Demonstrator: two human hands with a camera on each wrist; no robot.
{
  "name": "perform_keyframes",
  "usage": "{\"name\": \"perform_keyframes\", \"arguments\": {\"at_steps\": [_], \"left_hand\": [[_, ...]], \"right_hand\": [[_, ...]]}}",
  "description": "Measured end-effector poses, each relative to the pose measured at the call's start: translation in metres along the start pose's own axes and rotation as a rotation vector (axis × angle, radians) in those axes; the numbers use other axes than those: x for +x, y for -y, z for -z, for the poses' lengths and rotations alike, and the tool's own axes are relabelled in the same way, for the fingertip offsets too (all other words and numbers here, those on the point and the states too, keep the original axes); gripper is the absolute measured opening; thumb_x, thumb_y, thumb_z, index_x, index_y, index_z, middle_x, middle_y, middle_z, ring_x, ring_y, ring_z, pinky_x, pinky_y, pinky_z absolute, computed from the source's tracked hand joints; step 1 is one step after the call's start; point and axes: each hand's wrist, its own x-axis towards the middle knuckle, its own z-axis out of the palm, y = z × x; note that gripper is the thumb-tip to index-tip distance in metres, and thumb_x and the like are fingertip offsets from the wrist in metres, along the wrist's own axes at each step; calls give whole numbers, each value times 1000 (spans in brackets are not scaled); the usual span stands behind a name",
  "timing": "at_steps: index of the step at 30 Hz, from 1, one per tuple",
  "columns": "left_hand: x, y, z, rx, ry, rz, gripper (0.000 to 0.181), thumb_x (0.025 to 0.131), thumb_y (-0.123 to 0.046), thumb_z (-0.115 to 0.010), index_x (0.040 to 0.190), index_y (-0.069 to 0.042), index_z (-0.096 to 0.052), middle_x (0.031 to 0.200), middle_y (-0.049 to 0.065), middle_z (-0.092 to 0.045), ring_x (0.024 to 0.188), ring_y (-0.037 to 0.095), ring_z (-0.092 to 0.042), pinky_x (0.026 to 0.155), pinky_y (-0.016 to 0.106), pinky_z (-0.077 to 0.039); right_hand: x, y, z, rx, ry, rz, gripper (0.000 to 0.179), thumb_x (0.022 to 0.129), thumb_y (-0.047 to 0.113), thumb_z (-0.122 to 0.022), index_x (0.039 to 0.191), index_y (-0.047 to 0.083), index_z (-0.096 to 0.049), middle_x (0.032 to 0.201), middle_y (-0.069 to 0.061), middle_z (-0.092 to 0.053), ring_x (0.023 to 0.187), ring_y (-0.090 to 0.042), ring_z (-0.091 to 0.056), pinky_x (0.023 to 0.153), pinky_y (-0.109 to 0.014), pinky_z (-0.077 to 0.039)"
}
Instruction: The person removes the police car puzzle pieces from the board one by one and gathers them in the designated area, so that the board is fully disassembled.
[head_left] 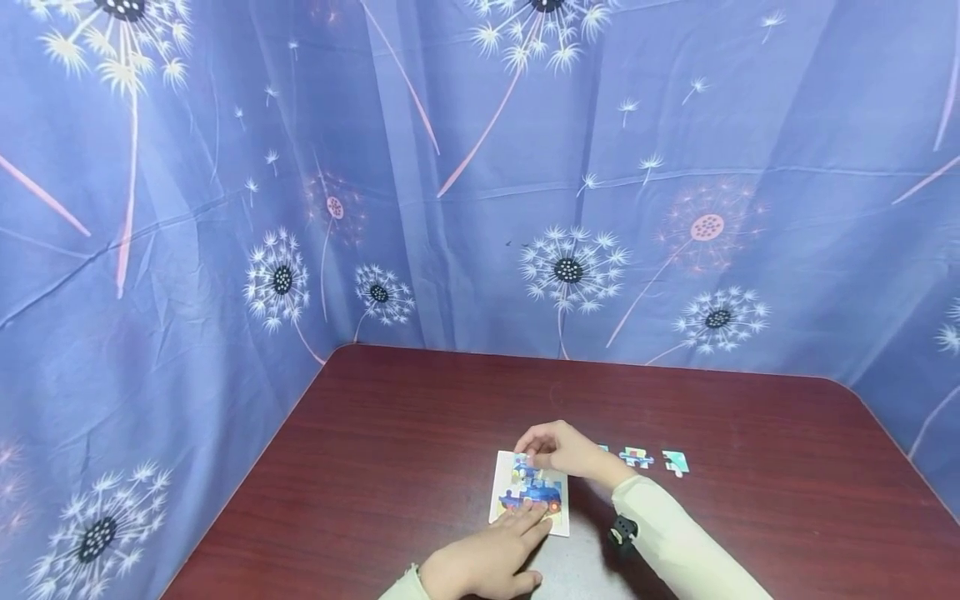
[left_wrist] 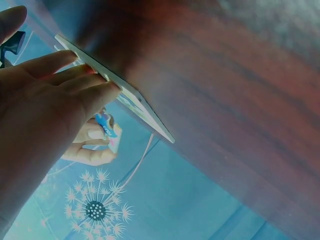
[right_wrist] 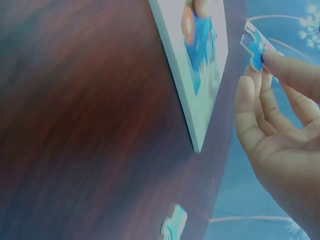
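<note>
At near side of board [head_left: 502, 479], L hand [head_left: 491, 550] rests, fingers straight. By far edge, R hand [head_left: 566, 450]: grip narrow, pinching puzzle pc [right_wrist: 257, 49]. Step, as judged: fitting; next calls for aligning pc w/ slot. Loose pcs [head_left: 676, 462] R. on worktop [head_left: 420, 433].

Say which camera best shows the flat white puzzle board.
Head view, showing the puzzle board's printed face, though the left hand and right hand cover parts. The left wrist view shows mostly its edge; the right, a slanted, cropped part.
</note>
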Motion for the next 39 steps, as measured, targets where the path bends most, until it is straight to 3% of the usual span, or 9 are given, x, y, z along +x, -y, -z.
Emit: {"name": "perform_keyframes", "arguments": {"at_steps": [9, 12, 19, 25, 32, 39], "left_hand": [[0, 1, -2, -30, 6, 11, 63, 93, -34, -58, 146, -6, -38, 155, 10, -30, 143, 25, -24, 113, 37, -28], [0, 1, -3, -30, 2, 9, 64, 93, -35, -58, 146, -6, -38, 155, 10, -29, 143, 25, -24, 113, 37, -28], [0, 2, -3, -16, -11, 11, 63, 92, -35, -59, 145, -7, -40, 153, 9, -34, 142, 24, -27, 113, 35, -29], [1, 1, -3, -21, -7, 9, 63, 92, -33, -59, 146, -6, -40, 153, 10, -34, 142, 24, -27, 113, 35, -29], [1, 2, -4, -41, 7, 11, 63, 93, -33, -59, 146, -6, -38, 154, 10, -32, 143, 26, -26, 113, 37, -29], [1, 2, -4, -49, 13, 11, 63, 93, -33, -58, 147, -6, -38, 155, 10, -30, 143, 26, -25, 113, 38, -29]], "right_hand": [[-14, 0, 19, -4, -62, -24, 18, 88, -4, -63, 105, -6, -66, 83, -17, -66, 72, -13, -60, 65, -29, -54], [-20, -1, 24, -23, -97, -52, 17, 88, -2, -63, 105, -5, -66, 81, -15, -65, 67, -16, -59, 59, -33, -54], [-32, -1, 35, -69, -148, -117, 15, 91, 3, -63, 104, -3, -68, 84, -13, -66, 63, -23, -58, 51, -30, -50], [-48, 15, 42, -79, -175, -122, 15, 91, -2, -60, 104, -7, -66, 84, -20, -66, 61, -16, -56, 54, -32, -51], [-64, -10, 55, -91, -209, -127, 18, 92, 0, -60, 108, -6, -66, 87, -19, -67, 61, -22, -61, 54, -35, -54], [-82, -14, 60, -59, -190, -125, 20, 92, 1, -61, 110, -6, -65, 87, -16, -68, 66, -25, -64, 57, -36, -55]]}}
